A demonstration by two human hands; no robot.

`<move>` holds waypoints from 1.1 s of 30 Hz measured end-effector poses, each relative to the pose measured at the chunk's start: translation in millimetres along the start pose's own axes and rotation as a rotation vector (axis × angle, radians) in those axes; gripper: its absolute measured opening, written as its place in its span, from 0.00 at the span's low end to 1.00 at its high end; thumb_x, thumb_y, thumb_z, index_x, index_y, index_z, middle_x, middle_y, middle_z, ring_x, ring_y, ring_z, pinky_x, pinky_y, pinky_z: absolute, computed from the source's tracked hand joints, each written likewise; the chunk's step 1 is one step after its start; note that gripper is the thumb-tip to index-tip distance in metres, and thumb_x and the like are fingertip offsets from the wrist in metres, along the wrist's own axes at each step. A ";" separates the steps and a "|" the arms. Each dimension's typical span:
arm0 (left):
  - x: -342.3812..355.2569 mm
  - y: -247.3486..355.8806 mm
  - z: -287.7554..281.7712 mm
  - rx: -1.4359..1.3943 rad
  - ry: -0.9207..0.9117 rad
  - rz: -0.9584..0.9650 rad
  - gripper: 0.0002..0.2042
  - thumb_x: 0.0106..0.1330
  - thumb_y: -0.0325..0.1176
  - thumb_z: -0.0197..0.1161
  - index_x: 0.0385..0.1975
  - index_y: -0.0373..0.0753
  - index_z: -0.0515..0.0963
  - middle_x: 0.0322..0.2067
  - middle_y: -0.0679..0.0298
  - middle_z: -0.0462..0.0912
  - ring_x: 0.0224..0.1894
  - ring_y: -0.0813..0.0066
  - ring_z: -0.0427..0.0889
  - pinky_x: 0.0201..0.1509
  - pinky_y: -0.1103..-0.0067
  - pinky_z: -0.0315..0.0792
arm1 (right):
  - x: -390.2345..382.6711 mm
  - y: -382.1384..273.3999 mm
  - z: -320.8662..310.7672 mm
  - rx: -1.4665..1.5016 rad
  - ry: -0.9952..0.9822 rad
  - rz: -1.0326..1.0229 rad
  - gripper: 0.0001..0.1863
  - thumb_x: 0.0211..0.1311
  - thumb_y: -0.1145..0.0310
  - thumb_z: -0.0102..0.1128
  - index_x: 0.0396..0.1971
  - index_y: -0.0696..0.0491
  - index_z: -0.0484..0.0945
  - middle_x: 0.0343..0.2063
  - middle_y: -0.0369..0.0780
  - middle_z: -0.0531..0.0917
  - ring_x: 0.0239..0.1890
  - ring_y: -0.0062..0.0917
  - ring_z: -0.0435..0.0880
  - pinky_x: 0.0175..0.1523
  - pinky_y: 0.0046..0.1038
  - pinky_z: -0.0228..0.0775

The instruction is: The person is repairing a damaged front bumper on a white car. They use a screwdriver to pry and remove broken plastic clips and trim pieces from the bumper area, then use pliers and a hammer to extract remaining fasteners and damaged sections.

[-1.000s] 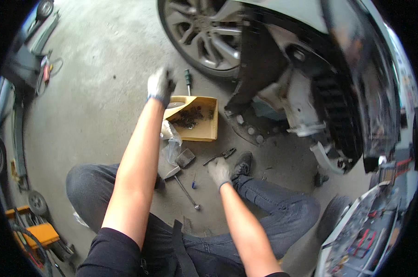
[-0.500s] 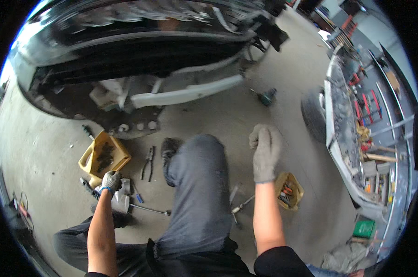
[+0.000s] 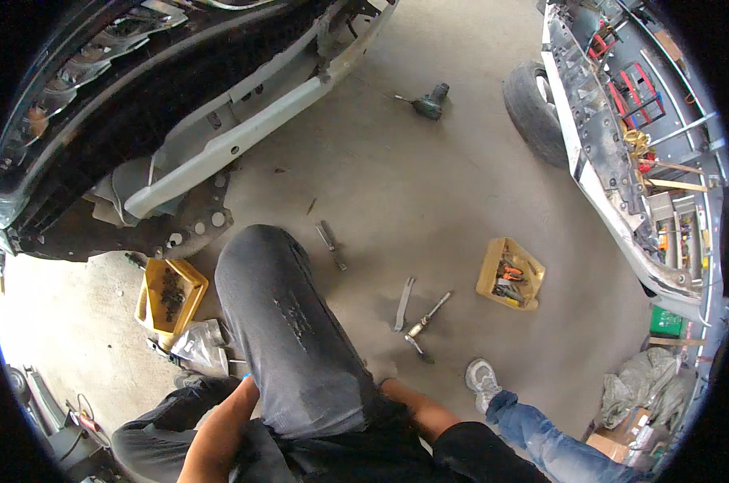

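My left forearm (image 3: 223, 423) reaches in behind my raised knee. Only a bit of blue band shows at its wrist; the left hand is hidden by my leg. My right forearm (image 3: 419, 409) goes under the same thigh. A blurred edge of my gloved right hand (image 3: 378, 369) shows beside the trouser leg, its fingers hidden. Nearest on the left are a clear plastic bag (image 3: 201, 346) and a cut yellow container (image 3: 194, 294) with small dark parts. To the right lie a ratchet wrench (image 3: 425, 319) and a flat metal bar (image 3: 403, 304).
A car front with a pale bumper beam (image 3: 227, 149) stands at upper left. A cordless drill (image 3: 430, 103) and a small metal tool (image 3: 330, 245) lie on the floor. Another yellow container (image 3: 487, 278) holds tools. A wheel (image 3: 533, 113), a white panel and another person's shoe (image 3: 482, 382) are rightward.
My right hand has drawn back from out in front to under the thigh. My left hand has left the bag's side and gone behind my leg. The view has turned right.
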State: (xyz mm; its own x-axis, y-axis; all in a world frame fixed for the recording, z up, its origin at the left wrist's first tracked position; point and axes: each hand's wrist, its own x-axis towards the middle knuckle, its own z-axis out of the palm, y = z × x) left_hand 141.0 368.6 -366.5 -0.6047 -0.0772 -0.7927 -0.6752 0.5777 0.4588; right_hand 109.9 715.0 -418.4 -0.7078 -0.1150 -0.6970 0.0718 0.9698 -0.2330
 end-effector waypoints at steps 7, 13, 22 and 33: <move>-7.7 -18.2 -103.8 -0.223 0.318 -0.086 0.20 0.65 0.48 0.56 0.30 0.37 0.85 0.32 0.53 0.87 0.35 0.53 0.87 0.40 0.63 0.78 | 61.4 -9.9 -151.2 0.019 0.222 0.030 0.19 0.65 0.54 0.48 0.37 0.53 0.83 0.38 0.50 0.85 0.42 0.47 0.85 0.49 0.46 0.77; -51.5 -67.1 -114.2 -0.173 0.314 -0.194 0.19 0.64 0.48 0.56 0.31 0.37 0.85 0.33 0.52 0.87 0.36 0.53 0.87 0.41 0.63 0.78 | 97.0 -11.8 -134.0 0.040 0.258 0.028 0.19 0.65 0.54 0.49 0.37 0.52 0.83 0.37 0.49 0.86 0.39 0.47 0.85 0.45 0.47 0.78; -65.9 -49.0 -29.6 -0.006 -0.042 -0.218 0.19 0.64 0.48 0.56 0.31 0.37 0.85 0.34 0.51 0.86 0.37 0.52 0.87 0.42 0.63 0.78 | 62.9 -41.4 -69.3 -0.078 0.327 -0.129 0.17 0.63 0.50 0.54 0.32 0.48 0.83 0.31 0.46 0.86 0.35 0.44 0.86 0.41 0.49 0.76; -25.9 30.0 -35.7 0.009 -0.010 -0.100 0.19 0.64 0.48 0.56 0.32 0.38 0.85 0.35 0.50 0.86 0.38 0.52 0.86 0.43 0.63 0.78 | 81.8 132.4 -271.4 -0.116 0.977 0.645 0.34 0.57 0.46 0.57 0.55 0.58 0.75 0.46 0.54 0.82 0.50 0.44 0.83 0.54 0.41 0.75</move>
State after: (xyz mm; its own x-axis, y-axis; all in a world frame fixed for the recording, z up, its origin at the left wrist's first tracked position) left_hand 121.3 358.9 -317.9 -0.5303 -0.1266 -0.8383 -0.7279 0.5749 0.3737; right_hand -129.2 892.3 -322.2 -0.8057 0.5691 0.1639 0.5851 0.8078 0.0712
